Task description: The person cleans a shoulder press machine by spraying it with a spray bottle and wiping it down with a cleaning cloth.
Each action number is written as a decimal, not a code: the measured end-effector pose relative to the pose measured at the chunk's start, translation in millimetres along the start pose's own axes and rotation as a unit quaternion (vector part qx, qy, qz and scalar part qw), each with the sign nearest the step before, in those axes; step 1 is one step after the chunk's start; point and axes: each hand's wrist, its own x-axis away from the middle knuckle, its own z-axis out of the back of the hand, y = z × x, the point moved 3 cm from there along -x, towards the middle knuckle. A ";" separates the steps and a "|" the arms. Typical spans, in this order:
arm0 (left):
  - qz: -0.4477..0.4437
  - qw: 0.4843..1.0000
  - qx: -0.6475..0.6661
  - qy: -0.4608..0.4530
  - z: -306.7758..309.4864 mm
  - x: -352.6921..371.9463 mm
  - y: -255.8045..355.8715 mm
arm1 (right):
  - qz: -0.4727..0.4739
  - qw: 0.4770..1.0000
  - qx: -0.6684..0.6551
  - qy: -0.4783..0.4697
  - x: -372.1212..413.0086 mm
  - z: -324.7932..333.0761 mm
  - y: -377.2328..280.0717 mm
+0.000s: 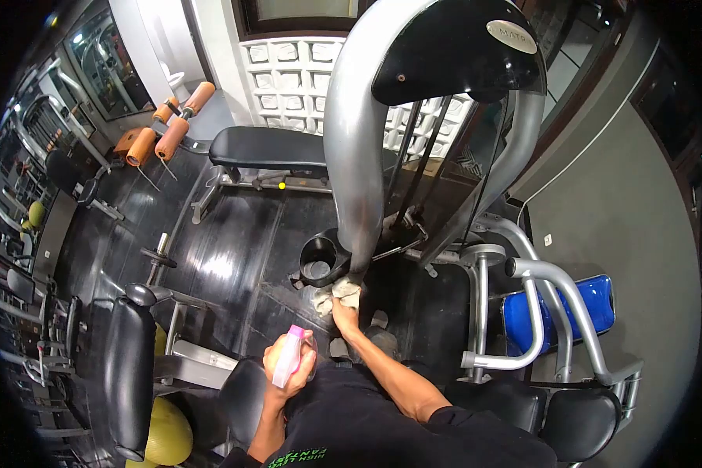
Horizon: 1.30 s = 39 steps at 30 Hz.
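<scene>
My left hand (276, 359) is wrapped round a pink and white spray bottle (289, 357), held in front of my body. Its lower part is mostly hidden by the hand. Further forward, my right hand (346, 318) grips a whitish cloth (346, 293). The cloth lies against the foot of the silver machine frame (349, 156), just below a black cup holder (320, 259). How the fingers sit in the cloth is partly hidden.
A black padded bench (267, 147) stands beyond the machine. On the right are curved silver bars (573, 300) and a blue pad (600, 304). A tall black pad (129, 374) and a yellow-green ball (168, 433) are at left. Black matting (218, 249) covers the floor.
</scene>
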 end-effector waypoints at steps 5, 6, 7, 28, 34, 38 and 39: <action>0.028 0.999 0.031 -0.008 -3.2 1.9 -2.2 | 0.043 0.969 -0.210 0.121 18.0 19.7 -60.2; 0.030 0.999 0.032 -0.007 -3.5 2.0 -1.8 | 0.120 0.957 -0.228 0.135 19.0 26.0 -74.1; 0.023 0.999 0.030 -0.007 -3.6 1.3 -0.4 | 0.196 0.938 -0.245 0.148 21.8 34.2 -91.6; -0.026 0.999 0.033 -0.027 -11.5 -9.3 5.7 | 0.486 0.790 0.359 0.104 29.1 59.8 -242.3; -0.039 0.998 0.030 -0.032 -9.3 -9.0 8.6 | 0.430 0.647 0.612 0.146 2.2 16.3 -213.5; -0.039 0.999 0.029 -0.016 -6.2 -6.5 7.5 | 0.437 0.678 0.577 0.126 21.8 40.1 -203.8; -0.039 0.999 0.029 -0.014 -5.7 -6.7 6.5 | 0.449 0.704 0.537 0.122 25.8 51.0 -203.6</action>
